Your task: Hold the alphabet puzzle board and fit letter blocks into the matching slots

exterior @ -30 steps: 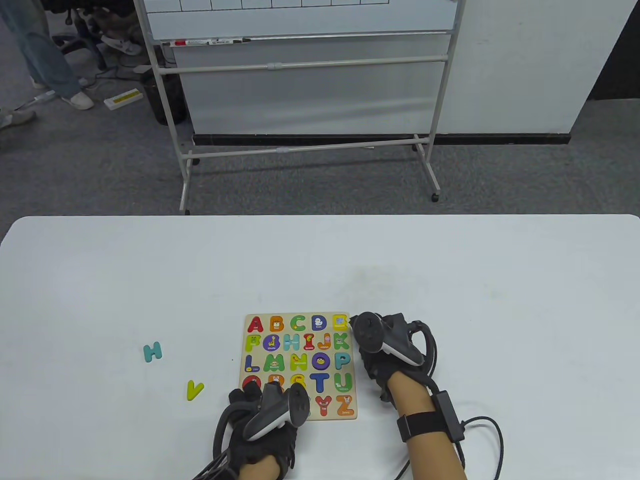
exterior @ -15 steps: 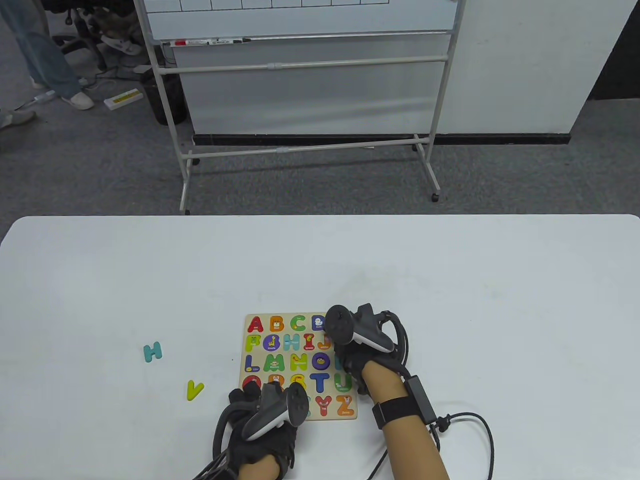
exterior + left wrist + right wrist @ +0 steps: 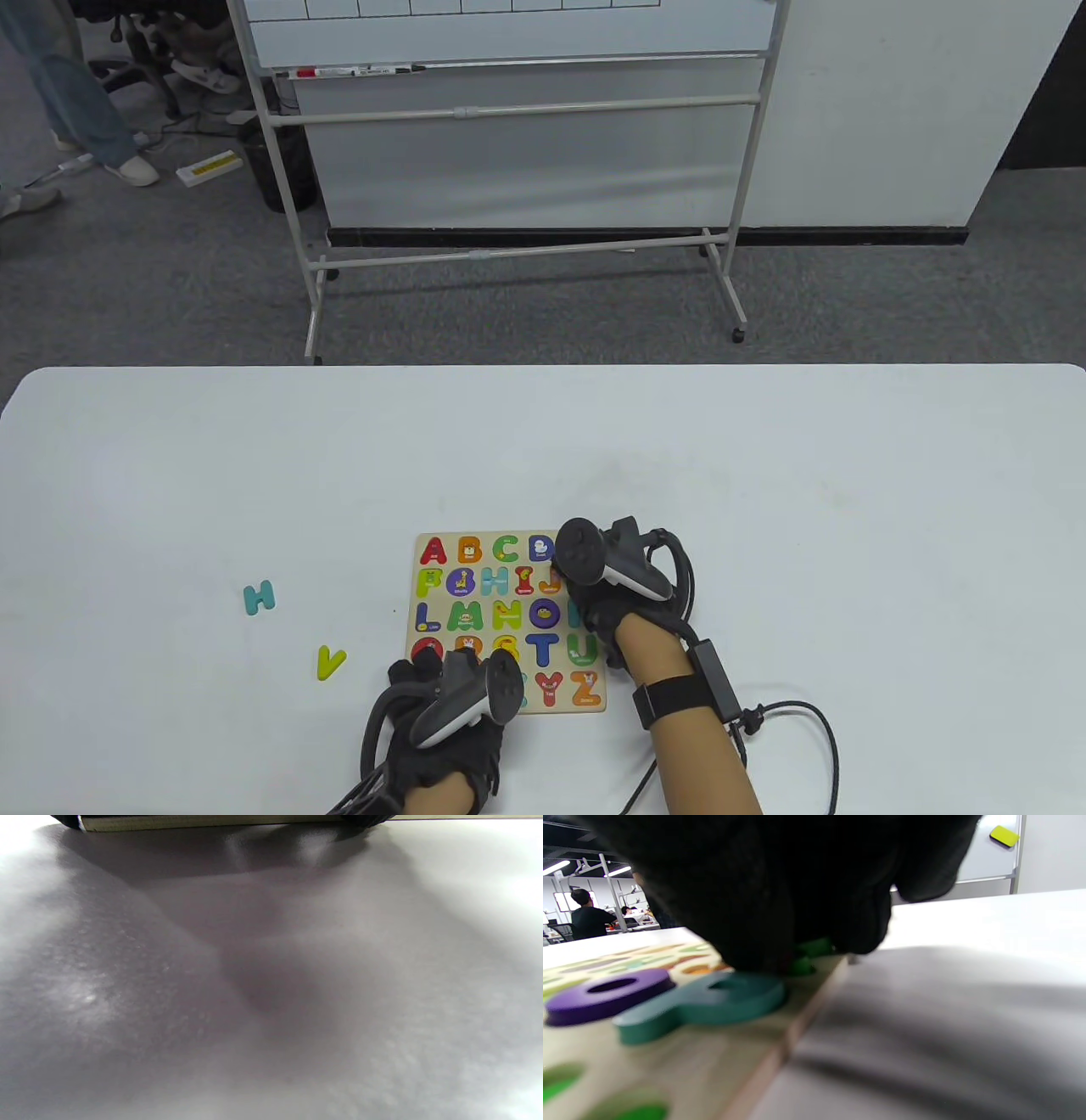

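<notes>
The wooden alphabet puzzle board (image 3: pixel 509 624) lies flat on the white table, most slots filled with coloured letters. My left hand (image 3: pixel 428 675) rests on the board's near left corner and holds it; its fingers are hidden under the tracker. My right hand (image 3: pixel 594 609) lies over the board's far right part, covering the E and K slots. In the right wrist view its gloved fingers (image 3: pixel 797 899) press down on the board (image 3: pixel 746 1052) by a green letter (image 3: pixel 814 948), beyond the teal P (image 3: pixel 712 1001) and purple O (image 3: pixel 606 988). The left wrist view shows only the board's edge (image 3: pixel 212 821).
A loose teal H (image 3: pixel 259 598) and a loose yellow V (image 3: pixel 330 661) lie on the table left of the board. A cable (image 3: pixel 806 722) trails from my right wrist. A whiteboard stand (image 3: pixel 509 170) is beyond the far table edge.
My right hand moved left from beside the board's far right corner onto the board, covering the yellow E and green K, then stayed there. My left hand has not moved.
</notes>
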Tool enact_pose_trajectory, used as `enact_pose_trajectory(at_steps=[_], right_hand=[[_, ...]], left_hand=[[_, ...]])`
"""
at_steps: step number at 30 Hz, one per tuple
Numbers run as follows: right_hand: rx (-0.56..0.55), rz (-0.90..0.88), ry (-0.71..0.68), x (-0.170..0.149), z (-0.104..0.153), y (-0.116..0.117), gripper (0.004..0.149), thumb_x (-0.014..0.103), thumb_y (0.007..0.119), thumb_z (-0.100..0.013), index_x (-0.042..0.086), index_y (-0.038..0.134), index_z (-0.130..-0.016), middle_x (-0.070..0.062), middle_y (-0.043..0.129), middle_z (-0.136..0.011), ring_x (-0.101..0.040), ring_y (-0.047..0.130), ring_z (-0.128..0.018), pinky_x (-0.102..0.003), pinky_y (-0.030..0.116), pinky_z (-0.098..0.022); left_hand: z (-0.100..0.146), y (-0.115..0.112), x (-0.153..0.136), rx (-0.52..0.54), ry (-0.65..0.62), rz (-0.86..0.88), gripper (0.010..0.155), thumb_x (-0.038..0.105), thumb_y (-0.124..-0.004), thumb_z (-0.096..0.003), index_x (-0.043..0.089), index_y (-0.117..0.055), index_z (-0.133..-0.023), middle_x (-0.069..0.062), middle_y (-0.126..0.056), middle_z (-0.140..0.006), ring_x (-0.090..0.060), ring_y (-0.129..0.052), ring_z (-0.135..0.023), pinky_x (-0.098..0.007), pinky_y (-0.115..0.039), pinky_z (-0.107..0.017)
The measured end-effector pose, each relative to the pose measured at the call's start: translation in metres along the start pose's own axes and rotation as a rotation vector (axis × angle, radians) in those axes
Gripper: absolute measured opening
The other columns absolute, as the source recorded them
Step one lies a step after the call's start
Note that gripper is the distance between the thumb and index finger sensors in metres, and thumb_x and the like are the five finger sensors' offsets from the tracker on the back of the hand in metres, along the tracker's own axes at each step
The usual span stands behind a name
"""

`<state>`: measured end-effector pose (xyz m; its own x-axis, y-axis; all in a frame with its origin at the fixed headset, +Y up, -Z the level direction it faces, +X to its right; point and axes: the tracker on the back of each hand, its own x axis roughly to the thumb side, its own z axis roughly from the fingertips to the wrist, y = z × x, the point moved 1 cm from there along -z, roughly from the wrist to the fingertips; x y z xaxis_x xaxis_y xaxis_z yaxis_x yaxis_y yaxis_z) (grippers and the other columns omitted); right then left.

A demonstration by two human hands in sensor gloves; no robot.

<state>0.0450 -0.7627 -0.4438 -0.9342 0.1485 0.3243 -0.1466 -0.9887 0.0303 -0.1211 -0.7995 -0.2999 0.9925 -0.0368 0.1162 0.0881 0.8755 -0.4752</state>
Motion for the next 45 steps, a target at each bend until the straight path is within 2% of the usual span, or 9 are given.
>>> enact_pose_trajectory(at_steps=[9,14,22,25,29,34,38,41,45], right_hand=[[-0.066,0.014,0.007,-0.003,0.002,-0.001,0.043,0.028,0.104,-0.031,0.028,0.099,-0.074,-0.001,0.103,-0.081,-0.025,0.109,-0.070,-0.051,0.078,-0.064],[-0.125,0.028,0.033,-0.006,0.008,-0.001,0.038,0.032,0.105,-0.030,0.034,0.102,-0.068,0.005,0.107,-0.075,-0.019,0.111,-0.067,-0.048,0.081,-0.061],[-0.046,-0.117,0.099,-0.018,0.004,0.001,0.037,0.029,0.102,-0.034,0.032,0.101,-0.070,0.003,0.102,-0.082,-0.024,0.103,-0.072,-0.051,0.075,-0.063],[0.023,-0.185,0.115,-0.020,0.001,0.001,0.037,0.027,0.099,-0.036,0.028,0.100,-0.073,0.000,0.098,-0.087,-0.029,0.099,-0.076,-0.054,0.072,-0.064],[0.097,-0.186,0.106,-0.018,-0.001,-0.003,0.039,0.028,0.093,-0.040,0.026,0.097,-0.079,-0.006,0.092,-0.095,-0.032,0.095,-0.081,-0.057,0.070,-0.064],[0.024,-0.198,0.108,-0.021,0.004,-0.017,0.048,0.037,0.086,-0.043,0.024,0.089,-0.090,-0.011,0.083,-0.101,-0.033,0.092,-0.080,-0.058,0.068,-0.065],[-0.016,-0.261,0.098,-0.023,0.014,-0.026,0.056,0.040,0.080,-0.046,0.023,0.077,-0.099,-0.012,0.072,-0.108,-0.037,0.082,-0.093,-0.061,0.063,-0.068],[0.010,-0.252,0.043,-0.019,0.027,-0.027,0.063,0.043,0.077,-0.047,0.024,0.066,-0.106,-0.012,0.060,-0.114,-0.039,0.068,-0.104,-0.063,0.056,-0.071],[0.051,-0.140,-0.051,-0.011,0.052,-0.024,0.068,0.045,0.073,-0.048,0.024,0.056,-0.110,-0.010,0.050,-0.117,-0.038,0.053,-0.111,-0.062,0.047,-0.075]], left_hand=[[0.000,0.000,0.000,0.000,-0.001,0.002,0.079,0.046,-0.051,-0.0510,-0.003,-0.020,-0.105,-0.049,-0.023,-0.101,-0.078,-0.034,-0.089,-0.075,-0.051,-0.062],[0.000,0.000,0.000,0.001,0.000,0.002,0.079,0.046,-0.051,-0.0510,-0.002,-0.020,-0.105,-0.049,-0.023,-0.101,-0.077,-0.034,-0.089,-0.075,-0.051,-0.062],[0.000,0.000,0.000,0.000,-0.001,0.002,0.079,0.046,-0.051,-0.0510,-0.003,-0.020,-0.105,-0.049,-0.023,-0.101,-0.078,-0.034,-0.089,-0.075,-0.051,-0.062],[0.000,0.000,0.000,0.000,-0.001,0.000,0.079,0.046,-0.051,-0.0510,-0.003,-0.020,-0.105,-0.049,-0.023,-0.101,-0.078,-0.034,-0.089,-0.075,-0.051,-0.062],[0.000,0.000,0.000,0.000,-0.001,0.001,0.079,0.046,-0.051,-0.0510,-0.003,-0.020,-0.105,-0.049,-0.023,-0.101,-0.078,-0.034,-0.089,-0.075,-0.051,-0.062],[0.000,0.000,0.000,-0.001,-0.001,0.002,0.079,0.046,-0.051,-0.0510,-0.003,-0.020,-0.105,-0.049,-0.023,-0.101,-0.078,-0.034,-0.089,-0.075,-0.051,-0.062],[0.000,0.000,0.000,-0.003,-0.001,-0.003,0.079,0.046,-0.051,-0.0510,-0.003,-0.020,-0.105,-0.049,-0.023,-0.101,-0.078,-0.035,-0.089,-0.075,-0.051,-0.062],[0.000,0.000,0.000,-0.004,0.000,-0.004,0.079,0.046,-0.051,-0.0510,-0.003,-0.021,-0.105,-0.049,-0.023,-0.101,-0.078,-0.035,-0.089,-0.075,-0.051,-0.062],[-0.001,0.001,0.000,-0.006,0.000,-0.005,0.079,0.046,-0.051,-0.0510,-0.003,-0.021,-0.105,-0.049,-0.023,-0.101,-0.078,-0.035,-0.089,-0.075,-0.052,-0.062]])
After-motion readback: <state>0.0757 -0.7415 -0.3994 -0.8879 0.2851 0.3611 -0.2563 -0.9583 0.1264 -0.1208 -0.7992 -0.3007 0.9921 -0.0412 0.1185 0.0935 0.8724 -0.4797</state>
